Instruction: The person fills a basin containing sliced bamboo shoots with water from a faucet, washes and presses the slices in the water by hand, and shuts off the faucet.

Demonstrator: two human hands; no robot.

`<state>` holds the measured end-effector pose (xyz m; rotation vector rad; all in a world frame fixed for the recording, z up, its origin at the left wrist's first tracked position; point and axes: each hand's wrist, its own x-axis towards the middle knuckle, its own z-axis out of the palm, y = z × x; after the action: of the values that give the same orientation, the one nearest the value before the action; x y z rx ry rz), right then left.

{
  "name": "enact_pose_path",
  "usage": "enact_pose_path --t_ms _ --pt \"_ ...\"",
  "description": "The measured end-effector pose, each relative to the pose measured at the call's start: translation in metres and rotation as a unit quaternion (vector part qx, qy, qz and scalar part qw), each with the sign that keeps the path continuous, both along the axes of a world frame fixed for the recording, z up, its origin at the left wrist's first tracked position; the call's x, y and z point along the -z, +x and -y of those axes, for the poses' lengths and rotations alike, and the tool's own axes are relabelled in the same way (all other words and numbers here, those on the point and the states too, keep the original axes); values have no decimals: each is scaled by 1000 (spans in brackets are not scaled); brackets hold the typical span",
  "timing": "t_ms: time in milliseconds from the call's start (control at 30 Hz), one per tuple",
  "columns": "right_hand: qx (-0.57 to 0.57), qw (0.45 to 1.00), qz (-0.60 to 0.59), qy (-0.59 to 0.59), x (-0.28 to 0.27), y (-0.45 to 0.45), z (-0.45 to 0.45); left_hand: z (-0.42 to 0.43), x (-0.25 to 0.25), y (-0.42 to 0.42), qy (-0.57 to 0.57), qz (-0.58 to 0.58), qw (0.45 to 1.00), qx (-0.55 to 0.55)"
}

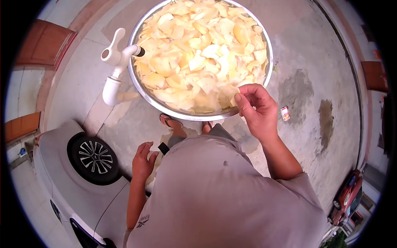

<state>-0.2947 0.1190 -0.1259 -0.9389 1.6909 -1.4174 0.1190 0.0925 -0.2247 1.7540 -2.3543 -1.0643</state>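
A wide round metal basin (131, 68) is heaped with thin, curved, pale yellow slices (198, 49) that look like cut fruit or vegetable. Water shows around the slices near the front rim. At the basin's front right edge, my right hand (261, 109) pinches a thin pale slice (235, 98) between thumb and fingers. My left hand (143, 162) hangs low at my left side, well away from the basin, its fingers loosely bent and the thumb apart. Beside it is a small black object (163, 148) that I cannot make out; no contact with it shows.
A white plastic tap (118, 62) reaches over the basin's left rim. To my left stands a silver car (58, 165), its wheel (96, 159) close by. A small red packet (285, 113) lies on the stained concrete floor (297, 140). A red car (347, 196) is farther right.
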Motion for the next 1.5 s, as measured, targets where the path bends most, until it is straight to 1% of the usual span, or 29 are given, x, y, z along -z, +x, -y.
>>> enact_pose_path --t_ms 67,167,267,433,567,667,767,867,1000,1067,1100,1200,1267,1300,1400,1433,1467,1500 --pt "14 1000 5 10 1 -9 2 3 1 -1 -3 4 1000 6" --pt "-1 998 -54 16 3 -14 5 5 2 -3 -21 -1 1000 20" --pt "-3 998 -61 17 8 -11 6 5 5 -1 -47 -10 998 38" --pt "-38 974 -221 10 14 -4 13 1 10 4 -73 -7 996 52" --pt "-61 951 -302 27 11 0 16 -2 11 7 -71 -2 996 48" --pt "-73 938 -337 20 13 4 21 -4 11 7 -64 1 997 39" --pt "-91 940 -328 32 15 13 27 -6 13 9 -61 2 998 30" --pt "-116 916 -378 59 19 18 34 -8 14 12 -63 2 998 21" --pt "-95 918 -386 1 12 21 52 -11 11 17 -57 -3 998 -14" --pt "-97 920 -378 -15 0 24 68 -8 7 22 -27 -7 999 -37" --pt "-94 918 -383 -37 -9 27 79 -5 14 30 -28 -4 999 -37" --pt "-61 924 -367 -88 -59 56 113 19 18 48 -20 -18 999 -21" --pt "-28 899 -399 -181 -81 79 142 44 27 71 -33 -27 999 -4" --pt "-27 887 -425 -178 -94 92 153 60 31 83 -40 -32 999 6" --pt "-20 824 -540 -169 -102 125 184 103 32 128 -37 -72 997 -10" --pt "-16 850 -518 -96 -106 141 187 114 40 154 -46 -84 995 -8" --pt "6 869 -490 -64 -108 154 191 127 44 180 -43 -89 995 -5" --pt "38 868 -493 -41 -108 162 194 137 48 208 -39 -94 995 -5"
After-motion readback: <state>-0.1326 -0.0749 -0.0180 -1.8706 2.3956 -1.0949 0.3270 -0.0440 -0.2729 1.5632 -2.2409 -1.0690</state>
